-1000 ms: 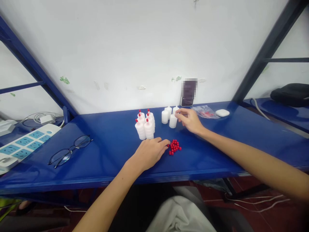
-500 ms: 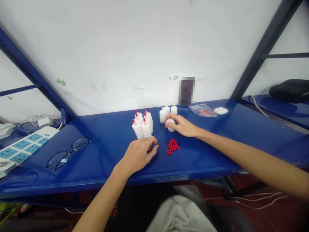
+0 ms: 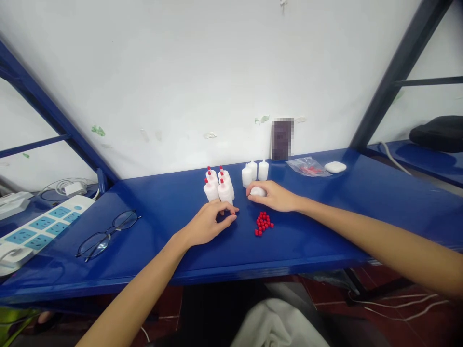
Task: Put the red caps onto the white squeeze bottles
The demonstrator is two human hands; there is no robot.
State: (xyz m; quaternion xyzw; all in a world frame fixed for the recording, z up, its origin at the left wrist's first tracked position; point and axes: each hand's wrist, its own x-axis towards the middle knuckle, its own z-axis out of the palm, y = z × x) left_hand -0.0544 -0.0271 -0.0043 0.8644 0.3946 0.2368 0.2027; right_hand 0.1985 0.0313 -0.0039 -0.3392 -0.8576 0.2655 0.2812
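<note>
Head view: the right hand (image 3: 274, 195) holds a white bottle (image 3: 258, 192) above the blue table (image 3: 162, 207).
The right hand's fingers and thumb wrap round the bottle, just behind a loose cluster of red caps (image 3: 264, 222) and in front of several uncapped bottles (image 3: 263, 171); the left hand (image 3: 203, 222), near the red-tipped bottles (image 3: 224, 193), has its thumb and forefinger curled toward each other, and whether they pinch anything I cannot tell.
</note>
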